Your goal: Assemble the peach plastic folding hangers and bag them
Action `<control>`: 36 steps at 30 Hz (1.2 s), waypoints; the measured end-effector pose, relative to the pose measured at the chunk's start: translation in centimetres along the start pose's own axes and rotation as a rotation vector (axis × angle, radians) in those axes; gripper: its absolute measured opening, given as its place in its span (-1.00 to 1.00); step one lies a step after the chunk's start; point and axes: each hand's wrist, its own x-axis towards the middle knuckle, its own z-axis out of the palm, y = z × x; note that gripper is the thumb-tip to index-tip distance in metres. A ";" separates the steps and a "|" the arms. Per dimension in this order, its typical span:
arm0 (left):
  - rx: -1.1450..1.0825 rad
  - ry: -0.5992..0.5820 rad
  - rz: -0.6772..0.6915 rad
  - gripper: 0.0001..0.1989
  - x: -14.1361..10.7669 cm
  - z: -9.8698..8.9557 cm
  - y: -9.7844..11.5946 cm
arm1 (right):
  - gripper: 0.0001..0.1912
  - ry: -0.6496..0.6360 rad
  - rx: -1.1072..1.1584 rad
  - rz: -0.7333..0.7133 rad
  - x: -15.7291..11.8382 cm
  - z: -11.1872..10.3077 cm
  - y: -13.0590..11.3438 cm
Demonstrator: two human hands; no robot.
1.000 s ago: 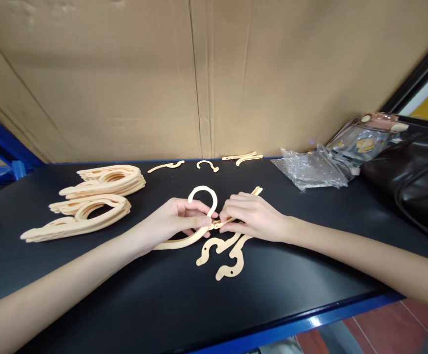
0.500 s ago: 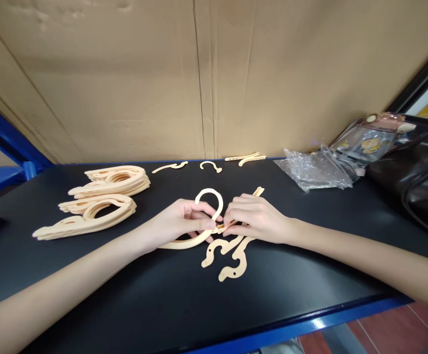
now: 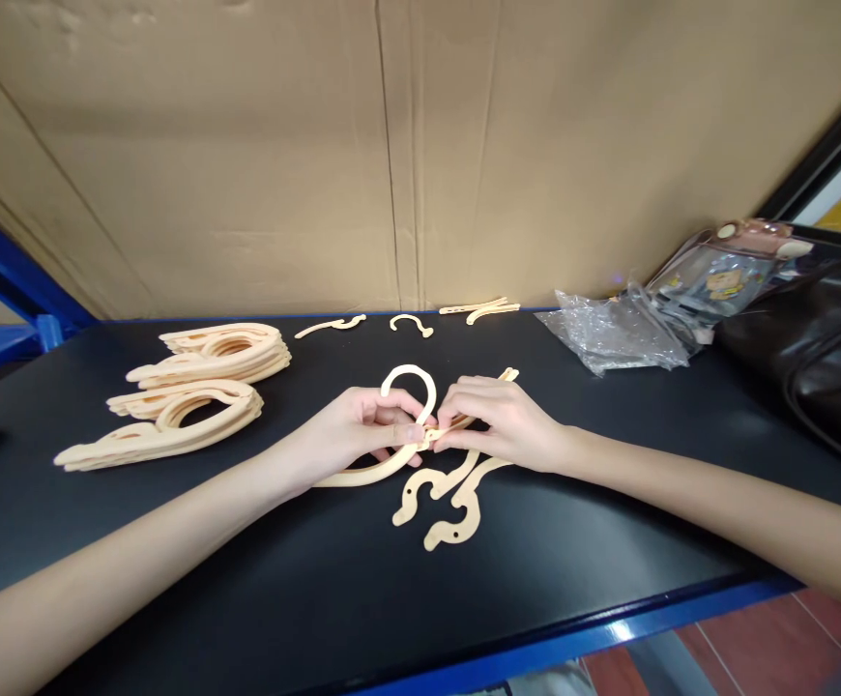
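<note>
the left hand (image 3: 373, 422) grasped a pale hanger hook (image 3: 431, 387) near its base between thumb and fingers, the open curl standing above the fingertips. a curved hanger arm (image 3: 362, 477) ran from that grip back beneath the same hand. the right hand (image 3: 504, 422), just beside it, pinched a slim arm piece (image 3: 510, 374), whose far end poked out past the knuckles. the fingertips of both hands met around the joint; whether the parts were locked together there, i could not tell.

just below the right hand, on the near side, two loose pieces lay side by side on the black table (image 3: 282, 609): an upper notched piece (image 3: 407, 503) and a lower notched piece (image 3: 470, 525), each with a small hole.

to the left of the left hand sat a front stack (image 3: 137, 446) and a back stack (image 3: 203, 372) of pale hangers. beyond the hands lay a thin wavy piece (image 3: 330, 326), a small hook (image 3: 428, 332) and crossed strips (image 3: 493, 309). well to the right, past the right hand, were clear plastic wrapping (image 3: 609, 333) and a dark bag (image 3: 826, 338).
</note>
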 end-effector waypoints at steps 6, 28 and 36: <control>-0.039 -0.007 -0.037 -0.75 -0.2 -0.4 0.3 | -0.85 -0.049 0.000 0.039 -0.1 -0.3 -0.1; -0.079 -0.086 -0.004 -0.77 -0.3 -0.4 0.0 | -0.80 -0.083 -0.108 -0.059 -0.2 -0.3 -0.4; -0.063 -0.066 0.000 -0.77 -0.5 0.1 0.0 | -0.83 -0.075 -0.032 -0.021 -0.2 -0.2 -0.7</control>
